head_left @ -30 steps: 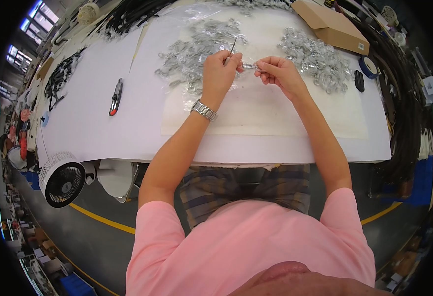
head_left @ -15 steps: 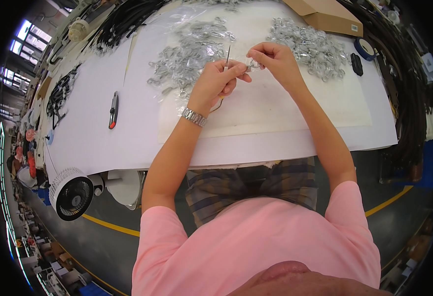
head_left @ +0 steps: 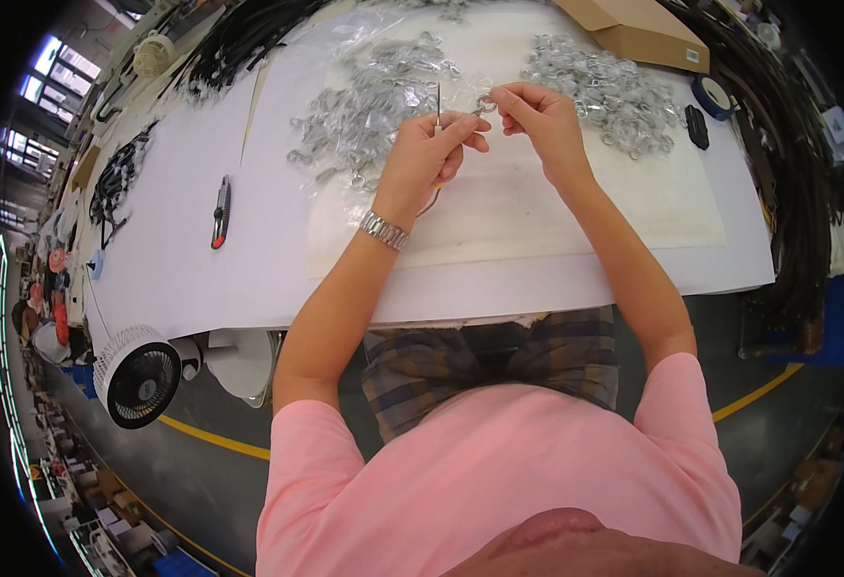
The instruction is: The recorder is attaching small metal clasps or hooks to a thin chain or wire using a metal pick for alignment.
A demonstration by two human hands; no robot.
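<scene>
My left hand (head_left: 429, 154) is closed round a slim pointed metal tool (head_left: 438, 104). Its thin tip points up and away from me, and a curved part shows below my fingers. The fist hides the rest, so its exact kind cannot be told. My right hand (head_left: 539, 117) pinches a small silvery metal ring fitting (head_left: 485, 103) between thumb and forefinger. The fitting's other end reaches the left thumb and fingertip. Beyond the left hand spreads a heap of small metal fittings in clear bags (head_left: 369, 106). A second heap of bagged fittings (head_left: 605, 91) lies past the right hand.
A box cutter (head_left: 221, 213) lies to the left on the white-covered table (head_left: 278, 250). At the far right are a cardboard box (head_left: 633, 34), a blue tape roll (head_left: 713, 96) and a small black object (head_left: 697, 127). A fan (head_left: 141, 380) stands by the near left corner.
My right hand has shifted slightly to the right, and the ring fitting now shows more clearly between the hands. The left hand, still round the tool, has barely moved.
</scene>
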